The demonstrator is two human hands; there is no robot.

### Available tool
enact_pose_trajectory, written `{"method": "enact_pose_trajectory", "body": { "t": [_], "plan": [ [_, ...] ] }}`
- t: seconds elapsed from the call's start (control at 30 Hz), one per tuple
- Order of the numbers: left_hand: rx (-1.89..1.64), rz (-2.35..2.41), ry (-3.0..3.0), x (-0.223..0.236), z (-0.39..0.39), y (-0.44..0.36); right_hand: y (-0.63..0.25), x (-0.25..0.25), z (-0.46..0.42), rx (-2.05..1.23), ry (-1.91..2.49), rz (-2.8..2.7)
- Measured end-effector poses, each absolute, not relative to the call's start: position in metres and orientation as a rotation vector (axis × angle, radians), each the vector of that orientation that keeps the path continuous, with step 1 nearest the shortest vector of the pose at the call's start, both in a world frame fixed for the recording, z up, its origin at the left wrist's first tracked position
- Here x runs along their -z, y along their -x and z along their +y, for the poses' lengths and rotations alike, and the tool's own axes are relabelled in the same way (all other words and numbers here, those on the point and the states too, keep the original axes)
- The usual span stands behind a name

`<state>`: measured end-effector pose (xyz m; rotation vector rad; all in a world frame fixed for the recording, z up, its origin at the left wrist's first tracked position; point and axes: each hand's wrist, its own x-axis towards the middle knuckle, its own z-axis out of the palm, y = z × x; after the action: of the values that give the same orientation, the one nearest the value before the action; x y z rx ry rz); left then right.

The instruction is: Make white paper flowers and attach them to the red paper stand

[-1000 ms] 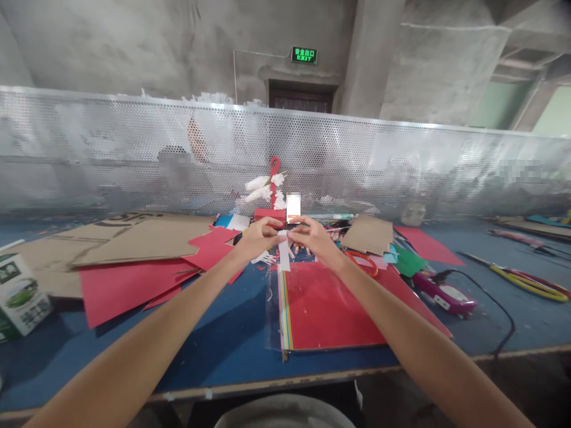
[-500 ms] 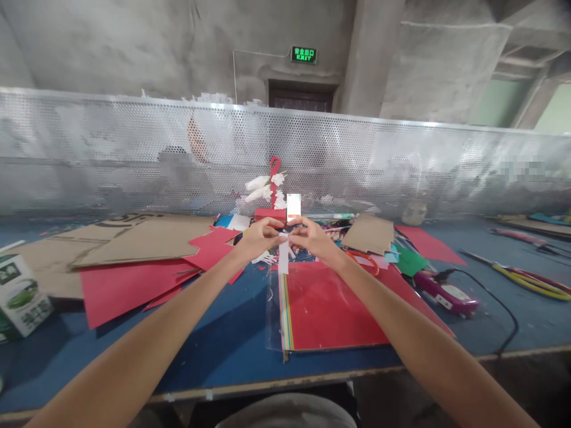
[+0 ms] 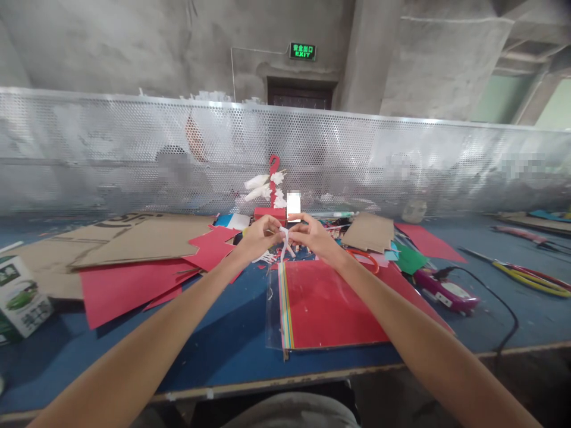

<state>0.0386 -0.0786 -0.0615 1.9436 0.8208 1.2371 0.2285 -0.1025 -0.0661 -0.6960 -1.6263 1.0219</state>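
Between my two hands is a narrow white paper strip point(image 3: 284, 251), folded or twisted at its top, with its lower end hanging down. My left hand point(image 3: 263, 234) pinches it from the left with thumb and fingertips. From the right, my right hand point(image 3: 308, 235) grips the strip's upper part, its index finger raised a little. Below the strip lies a clear-sleeved stack of coloured paper with a red sheet point(image 3: 339, 309) on top. Beyond the hands stands a red hooked stem with white paper flowers point(image 3: 257, 191) on a red base point(image 3: 267, 214), beside a lit phone point(image 3: 293, 204).
Cardboard sheets point(image 3: 147, 241) and red paper point(image 3: 129, 291) lie left, near a milk carton point(image 3: 22, 297). To the right are a purple corded device point(image 3: 448, 292), yellow-and-red-handled scissors point(image 3: 530, 280) and a cardboard piece point(image 3: 369, 232). A perforated metal partition point(image 3: 357, 160) borders the table's back.
The white strip was flat and broad toward me; now it is narrowed and bent at the top between my fingers. My right index finger has lifted slightly.
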Motion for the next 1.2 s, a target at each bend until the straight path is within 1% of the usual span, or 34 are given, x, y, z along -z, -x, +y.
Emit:
{"method": "enact_pose_trajectory", "body": {
  "t": [0.2,0.53,0.9,1.2],
  "plan": [
    [-1.224,0.807,-1.849,0.057,-0.087,-0.043,-0.23,0.063,-0.104,-0.974,0.708,-1.64],
    [-1.191,0.792,-1.882,0.052,-0.099,-0.046,-0.231,0.058,-0.108,-0.911,0.755,-1.611],
    [-1.187,0.752,-1.868,0.056,-0.092,-0.046,-0.23,0.065,-0.098,-0.885,0.711,-1.635],
    [-1.255,0.858,-1.91,0.054,-0.102,-0.052,-0.222,0.06,-0.109,-0.868,0.735,-1.604]
  ]
}}
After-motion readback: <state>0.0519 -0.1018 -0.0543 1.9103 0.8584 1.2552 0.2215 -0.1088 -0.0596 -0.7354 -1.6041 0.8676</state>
